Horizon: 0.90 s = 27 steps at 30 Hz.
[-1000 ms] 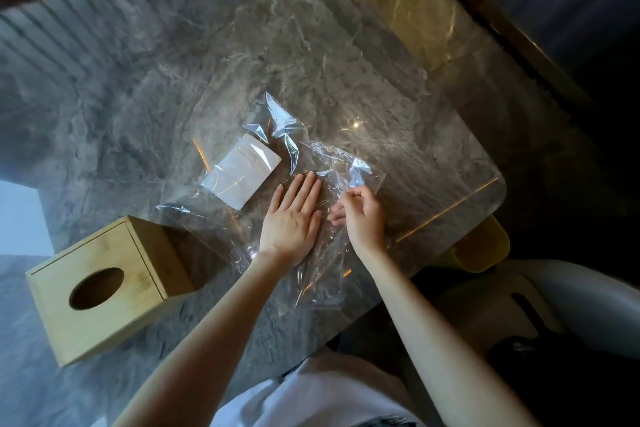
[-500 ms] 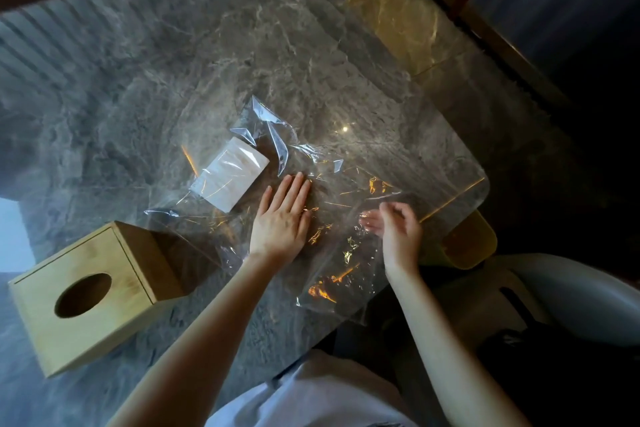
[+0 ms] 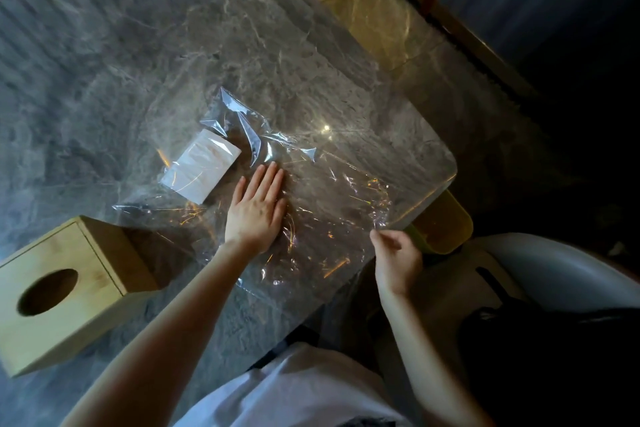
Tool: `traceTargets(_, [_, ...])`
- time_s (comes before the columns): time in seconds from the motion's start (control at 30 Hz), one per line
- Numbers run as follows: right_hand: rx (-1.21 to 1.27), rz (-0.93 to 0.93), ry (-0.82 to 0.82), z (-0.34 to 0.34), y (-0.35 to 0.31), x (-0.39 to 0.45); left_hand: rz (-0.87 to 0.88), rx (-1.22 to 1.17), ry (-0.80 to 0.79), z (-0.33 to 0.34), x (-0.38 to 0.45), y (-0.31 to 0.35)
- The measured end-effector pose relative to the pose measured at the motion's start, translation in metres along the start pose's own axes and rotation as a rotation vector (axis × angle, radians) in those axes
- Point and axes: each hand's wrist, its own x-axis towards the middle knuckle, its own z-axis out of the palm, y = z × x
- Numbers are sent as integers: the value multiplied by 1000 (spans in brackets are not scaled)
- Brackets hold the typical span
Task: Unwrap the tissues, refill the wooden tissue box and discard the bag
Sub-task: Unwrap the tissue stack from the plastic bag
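A clear plastic bag (image 3: pixel 329 204) lies spread flat on the grey marble table (image 3: pixel 173 62). My left hand (image 3: pixel 258 208) presses flat on it, fingers together and extended. My right hand (image 3: pixel 394 255) pinches the bag's right edge near the table's edge. A white rectangular pack of tissues (image 3: pixel 201 168) rests under or within the plastic to the left of my left hand. The wooden tissue box (image 3: pixel 59 291), with an oval hole in its top, stands at the lower left.
A yellow bin (image 3: pixel 446 232) stands beside the table's right corner, below its edge. A white chair (image 3: pixel 554 270) is at the right. The floor beyond the table is tan and shiny.
My right hand has pulled the bag's edge rightwards and towards me, spreading the plastic flat. My left hand stayed pressed on the bag.
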Motion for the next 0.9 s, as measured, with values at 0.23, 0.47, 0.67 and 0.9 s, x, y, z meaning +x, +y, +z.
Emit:
traceTargets(0.23, [-366, -235, -45, -14, -1, 16, -4, -24, -91, -9, 2, 0])
traceTargets(0.47, [-649, -890, -351, 15, -34, 37, 35, 32, 2, -25, -1, 5])
traceTargets(0.67, [-971, -1308, -636, 68, -83, 55, -284, -118, 164, -20, -37, 22])
traceTargets(0.9, [-1194, -1562, -824, 123, -103, 77, -812, -331, 227, -5, -43, 46])
